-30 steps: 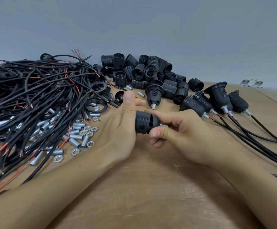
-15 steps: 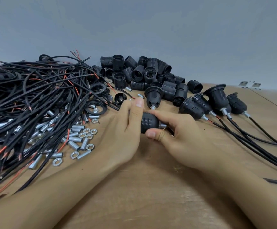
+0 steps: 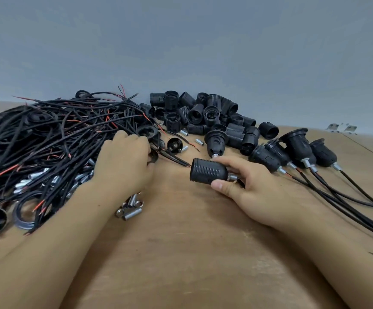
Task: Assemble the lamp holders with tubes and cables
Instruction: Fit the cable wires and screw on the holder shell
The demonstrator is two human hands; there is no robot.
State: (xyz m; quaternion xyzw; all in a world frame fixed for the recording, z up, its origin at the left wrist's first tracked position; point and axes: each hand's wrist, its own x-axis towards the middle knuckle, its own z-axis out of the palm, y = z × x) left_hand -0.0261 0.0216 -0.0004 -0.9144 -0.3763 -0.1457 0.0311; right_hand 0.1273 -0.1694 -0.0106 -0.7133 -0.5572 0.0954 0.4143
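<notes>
My right hand [image 3: 252, 190] grips a black ribbed lamp holder [image 3: 207, 171] lying sideways just above the table, open end to the left. A short metal tube [image 3: 232, 176] and a black cable come out of its back between my fingers. My left hand [image 3: 123, 161] is at the edge of the cable pile [image 3: 47, 134], palm down. Its fingertips curl on a black ring [image 3: 153, 156] that is mostly hidden under them.
A heap of loose black holder shells [image 3: 203, 117] lies at the back. Several assembled holders with cables [image 3: 297, 148] lie at the right. Metal tubes [image 3: 129, 208] lie under my left wrist, with black rings [image 3: 25, 212] at the far left. The wooden table [image 3: 192, 253] spreads in front.
My left hand has let go of the lamp holder and moved left and back to the black ring. My right hand now holds the holder alone, slightly further right.
</notes>
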